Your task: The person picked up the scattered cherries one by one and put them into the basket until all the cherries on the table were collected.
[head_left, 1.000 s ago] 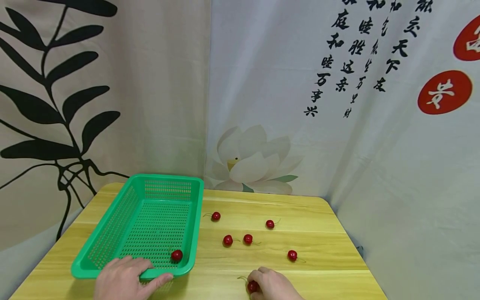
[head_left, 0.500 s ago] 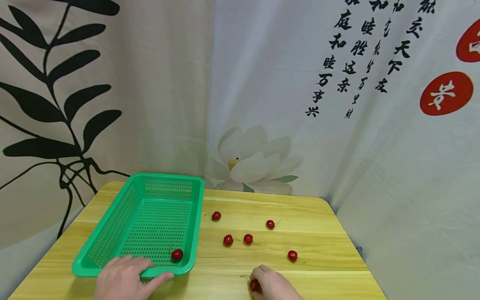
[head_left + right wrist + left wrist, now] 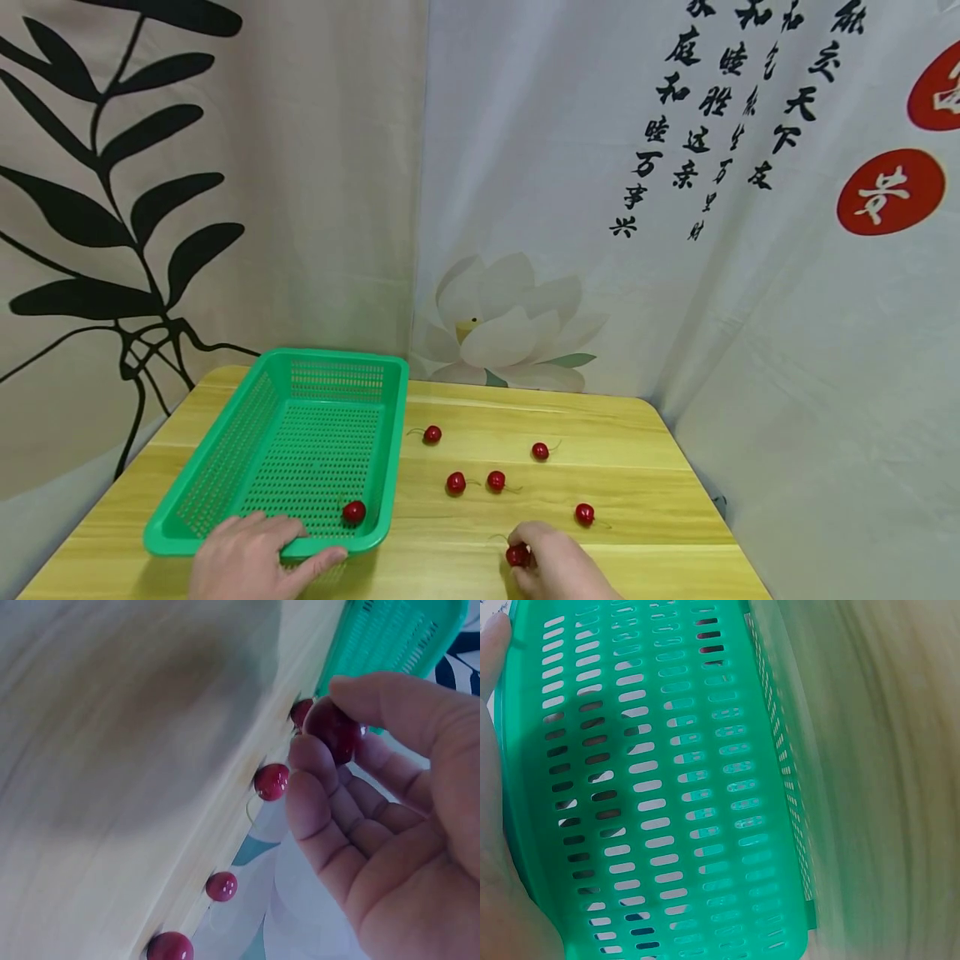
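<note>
A green plastic basket (image 3: 397, 433) with slotted walls stands at the left of the wooden table. Its near rim is gripped by my left hand (image 3: 251, 557), thumb outside and fingers over the edge; the left wrist view shows the slotted basket wall (image 3: 652, 795) close up. One cherry (image 3: 354, 512) lies inside, in the near right corner. Right of the basket, my right hand (image 3: 558, 562) pinches a dark red cherry (image 3: 517, 555) between thumb and fingers. In the right wrist view that pinched cherry (image 3: 334, 731) appears off the tabletop.
Several loose cherries with stems lie on the table (image 3: 675, 500), among them a cherry (image 3: 584, 514) beyond my right hand, a cherry (image 3: 496, 481) in the middle and a cherry (image 3: 432, 434) near the basket. A printed curtain (image 3: 525, 167) hangs behind the table.
My right hand, pinching the cherry, has moved slightly up and to the right. My left hand and the basket stay put.
</note>
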### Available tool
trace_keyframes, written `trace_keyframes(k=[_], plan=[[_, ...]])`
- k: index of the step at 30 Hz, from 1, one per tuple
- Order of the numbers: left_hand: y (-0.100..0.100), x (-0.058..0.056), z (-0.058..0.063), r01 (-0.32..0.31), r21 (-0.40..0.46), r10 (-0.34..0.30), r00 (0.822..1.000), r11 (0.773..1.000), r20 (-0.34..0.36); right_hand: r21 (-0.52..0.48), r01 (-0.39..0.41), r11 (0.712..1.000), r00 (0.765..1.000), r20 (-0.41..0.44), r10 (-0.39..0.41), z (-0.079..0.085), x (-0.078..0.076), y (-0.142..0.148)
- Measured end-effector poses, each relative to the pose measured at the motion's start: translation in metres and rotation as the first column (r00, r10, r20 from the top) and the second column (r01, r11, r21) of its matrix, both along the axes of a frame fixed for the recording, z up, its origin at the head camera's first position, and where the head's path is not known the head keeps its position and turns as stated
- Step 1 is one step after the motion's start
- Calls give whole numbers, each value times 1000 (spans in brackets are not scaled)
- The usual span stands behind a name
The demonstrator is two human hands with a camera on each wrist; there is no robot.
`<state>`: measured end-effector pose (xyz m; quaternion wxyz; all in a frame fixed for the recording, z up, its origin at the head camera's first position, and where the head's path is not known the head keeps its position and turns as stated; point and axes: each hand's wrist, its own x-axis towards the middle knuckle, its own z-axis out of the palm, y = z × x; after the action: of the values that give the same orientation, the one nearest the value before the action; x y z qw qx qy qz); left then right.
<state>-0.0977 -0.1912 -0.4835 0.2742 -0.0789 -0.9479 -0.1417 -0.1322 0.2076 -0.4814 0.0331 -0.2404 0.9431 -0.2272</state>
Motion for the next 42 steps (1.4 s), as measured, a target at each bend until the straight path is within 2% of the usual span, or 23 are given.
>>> trace_keyframes(k=[6, 11, 16, 21, 24, 27, 31, 32, 37, 42], plan=[[0, 0, 1, 7, 7, -7, 1000, 1000, -26, -64, -14, 998, 998, -63, 10, 2, -3, 7], [0, 0, 0, 13, 4, -12, 999, 1000, -49, -147, -3, 989, 997, -74, -8, 4, -4, 11], [0, -1, -3, 23, 4, -22, 992, 1000, -126, -302, 29, 953, 997, -62, -50, 3, -3, 14], [0, -2, -4, 30, 4, -29, 986, 1000, -165, -414, 121, 902, 989, -23, -143, 3, 0, 17], [0, -2, -4, 32, 2, -31, 985, 999, -171, -483, 185, 856, 981, 35, -192, 6, 1, 16], [0, -3, -5, 31, -1, -30, 984, 1000, -175, -544, 263, 797, 965, 134, -226, 18, 7, 12], [0, -4, -7, 31, -1, -31, 983, 1000, -182, -604, 342, 720, 939, 251, -235, 21, 8, 12], [0, -4, -8, 32, -1, -32, 982, 999, -185, -622, 355, 698, 933, 275, -230, 17, 6, 14], [0, -4, -8, 31, 3, -30, 980, 1000, -196, -690, 423, 587, 904, 364, -224, 17, 7, 17], [1, -3, -7, 29, 0, -29, 980, 1000, -198, -745, 462, 481, 886, 405, -224, 22, 10, 17]])
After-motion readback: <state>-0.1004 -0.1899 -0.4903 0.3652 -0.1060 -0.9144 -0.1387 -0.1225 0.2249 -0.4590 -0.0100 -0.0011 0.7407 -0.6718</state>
